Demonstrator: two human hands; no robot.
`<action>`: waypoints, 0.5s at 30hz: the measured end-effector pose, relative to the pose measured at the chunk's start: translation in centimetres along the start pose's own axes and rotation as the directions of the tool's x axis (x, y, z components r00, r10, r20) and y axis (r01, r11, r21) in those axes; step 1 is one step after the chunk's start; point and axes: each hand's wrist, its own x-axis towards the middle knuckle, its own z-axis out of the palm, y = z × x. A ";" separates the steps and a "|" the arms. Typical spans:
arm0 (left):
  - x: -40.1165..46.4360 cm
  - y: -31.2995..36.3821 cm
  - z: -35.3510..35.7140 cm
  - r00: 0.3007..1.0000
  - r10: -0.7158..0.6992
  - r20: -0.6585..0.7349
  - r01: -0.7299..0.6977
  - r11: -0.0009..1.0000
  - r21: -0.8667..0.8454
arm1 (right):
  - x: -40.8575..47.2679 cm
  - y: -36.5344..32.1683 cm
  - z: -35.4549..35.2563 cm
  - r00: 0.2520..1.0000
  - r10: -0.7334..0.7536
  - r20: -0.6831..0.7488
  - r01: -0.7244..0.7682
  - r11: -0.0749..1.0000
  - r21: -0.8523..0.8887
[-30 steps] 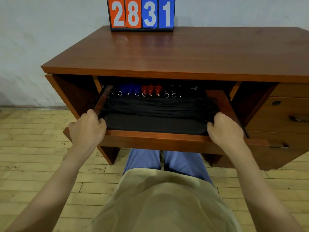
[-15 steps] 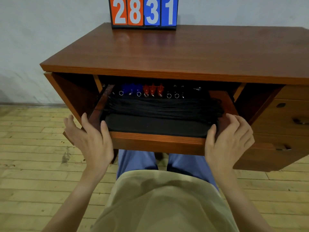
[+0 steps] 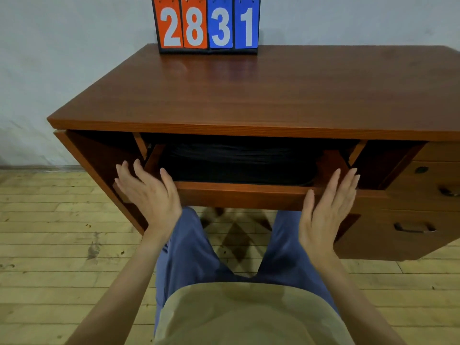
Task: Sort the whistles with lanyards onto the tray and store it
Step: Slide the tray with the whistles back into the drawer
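Head view: the tray [image 3: 239, 189], a wooden pull-out shelf under the worktop [image 3: 249, 95], stood part-way out, its front lip showing between the two hands. A black mat and a dark band of lanyards [image 3: 239, 155] lay on it; the whistles themselves were hidden in shadow under the worktop edge. Left hand [image 3: 149, 195] was released, fingers spread and straight, at the tray's left front corner; contact could not be told. Right hand [image 3: 326, 207] likewise released, fingers straight, at the right front corner.

Judgement: the tray looked stiff and fairly light, sliding on rails; flat palms on the front lip should push it evenly. The cords were soft and could snag. A number board [image 3: 207, 24] stood at the back.
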 end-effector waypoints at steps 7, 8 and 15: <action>2.3 2.5 2.5 0.986 -0.136 0.093 0.144 0.985 -0.097 | 0.3 0.3 2.3 0.980 0.086 0.181 -0.087 0.996 -0.005; 1.9 2.8 2.6 0.978 -0.168 0.124 0.183 0.975 -0.126 | 0.5 0.2 2.5 0.976 0.093 0.199 -0.098 0.995 0.011; -3.6 4.3 3.0 0.913 -0.072 0.402 0.239 0.892 -0.384 | 1.8 0.2 3.7 0.959 0.090 0.267 -0.120 0.988 0.097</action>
